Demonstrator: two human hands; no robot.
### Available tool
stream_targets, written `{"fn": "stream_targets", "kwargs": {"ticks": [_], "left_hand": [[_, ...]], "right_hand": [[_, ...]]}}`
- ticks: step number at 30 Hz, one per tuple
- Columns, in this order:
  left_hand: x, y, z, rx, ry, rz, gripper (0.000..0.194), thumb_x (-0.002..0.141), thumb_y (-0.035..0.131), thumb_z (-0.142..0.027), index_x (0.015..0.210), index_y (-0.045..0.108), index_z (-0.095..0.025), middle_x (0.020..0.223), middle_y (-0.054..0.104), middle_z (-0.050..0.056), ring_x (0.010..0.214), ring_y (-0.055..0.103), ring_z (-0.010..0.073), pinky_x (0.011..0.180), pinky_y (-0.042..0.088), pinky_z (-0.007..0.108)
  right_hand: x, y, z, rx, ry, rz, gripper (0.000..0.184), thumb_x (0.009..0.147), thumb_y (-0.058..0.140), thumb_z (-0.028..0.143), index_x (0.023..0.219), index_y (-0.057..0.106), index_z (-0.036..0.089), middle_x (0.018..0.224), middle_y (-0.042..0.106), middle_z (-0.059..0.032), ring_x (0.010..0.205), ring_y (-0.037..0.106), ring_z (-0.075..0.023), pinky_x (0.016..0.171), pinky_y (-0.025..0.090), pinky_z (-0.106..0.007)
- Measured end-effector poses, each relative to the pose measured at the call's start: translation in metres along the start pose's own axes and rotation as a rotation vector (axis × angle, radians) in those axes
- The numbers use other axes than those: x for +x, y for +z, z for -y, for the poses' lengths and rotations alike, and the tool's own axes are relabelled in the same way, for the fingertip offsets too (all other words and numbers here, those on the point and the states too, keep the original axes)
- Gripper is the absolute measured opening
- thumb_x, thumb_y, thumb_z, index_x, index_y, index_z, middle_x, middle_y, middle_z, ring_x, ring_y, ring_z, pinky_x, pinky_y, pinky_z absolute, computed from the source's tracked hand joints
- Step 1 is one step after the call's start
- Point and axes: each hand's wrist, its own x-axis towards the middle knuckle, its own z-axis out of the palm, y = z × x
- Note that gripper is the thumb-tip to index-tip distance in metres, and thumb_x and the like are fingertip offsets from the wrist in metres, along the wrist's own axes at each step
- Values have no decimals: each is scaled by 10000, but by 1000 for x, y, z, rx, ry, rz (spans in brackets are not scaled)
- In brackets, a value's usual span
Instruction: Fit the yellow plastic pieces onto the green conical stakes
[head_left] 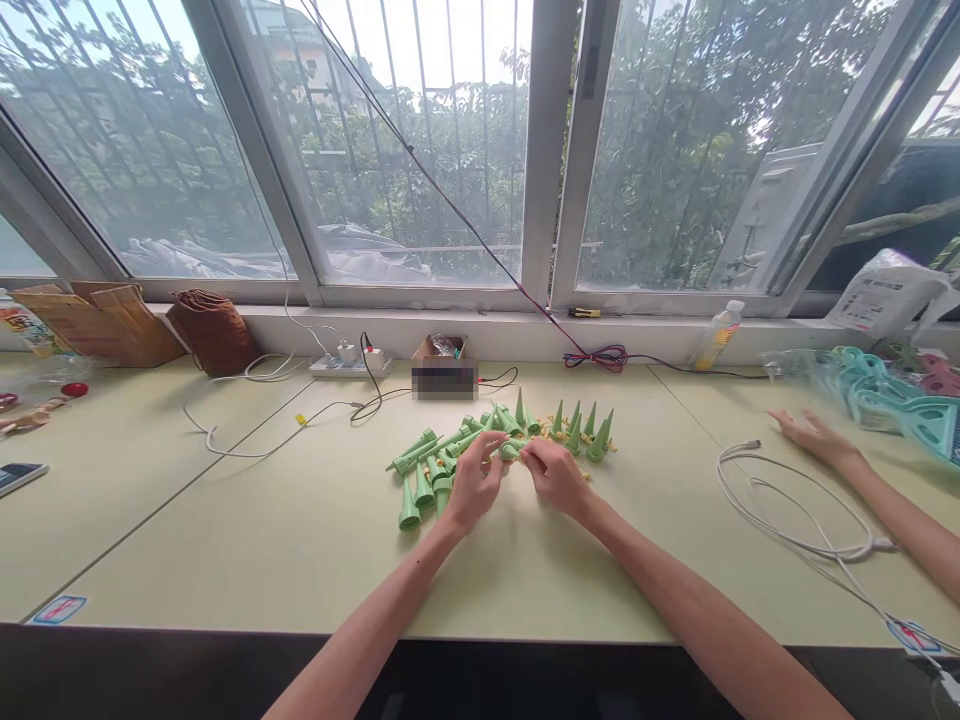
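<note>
The left hand (478,482) is gripping a green cone (509,452) over the table (300,545), beside a loose pile (424,490) of others. The right hand (556,480) is pinching closed at the cone's edge, though what it is holding looks too small to tell.

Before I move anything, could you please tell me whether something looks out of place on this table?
Nothing looks plainly damaged. The white cable at right stands out, lying in loose loops and trailing over the front edge of the table. Small yellow pieces lie scattered among upright green cones.
</note>
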Motion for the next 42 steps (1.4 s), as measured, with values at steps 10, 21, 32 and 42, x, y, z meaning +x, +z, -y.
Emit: {"fn": "stream_targets", "kwargs": {"ticks": [10, 21, 32, 42], "left_hand": [[3, -3, -4, 2, -150, -64, 310, 919, 533, -505, 948, 546, -197, 649, 521, -36, 461, 506, 92, 384, 394, 180], [2, -5, -15, -152, -223, 50, 364, 859, 612, -519, 975, 553, -180, 694, 540, -23, 490, 529, 101, 399, 457, 207], [0, -9, -5, -71, -108, 148, 352, 877, 608, -426, 1147, 555, -206, 1115, 612, 105, 757, 635, 158, 435, 508, 197], [1, -5, 2, -16, -73, 112, 379, 885, 595, -381, 1224, 558, -216, 1175, 614, 131, 867, 668, 207, 451, 560, 219]], "right_hand": [[1, -2, 2, -117, -80, -23, 303, 1025, 386, 244, 787, 566, 194, 740, 565, -36, 652, 516, -151, 607, 376, -249], [-1, -2, 3, -53, -66, -26, 293, 1016, 401, 242, 772, 557, 194, 726, 557, -30, 647, 503, -152, 601, 377, -254], [-1, -7, 2, 22, -55, -6, 289, 1002, 389, 240, 740, 505, 202, 687, 527, -20, 597, 450, -144, 569, 359, -256], [0, -2, 3, 43, -18, -56, 305, 1007, 425, 270, 740, 549, 190, 678, 545, -15, 579, 459, -130, 557, 358, -248]]}}
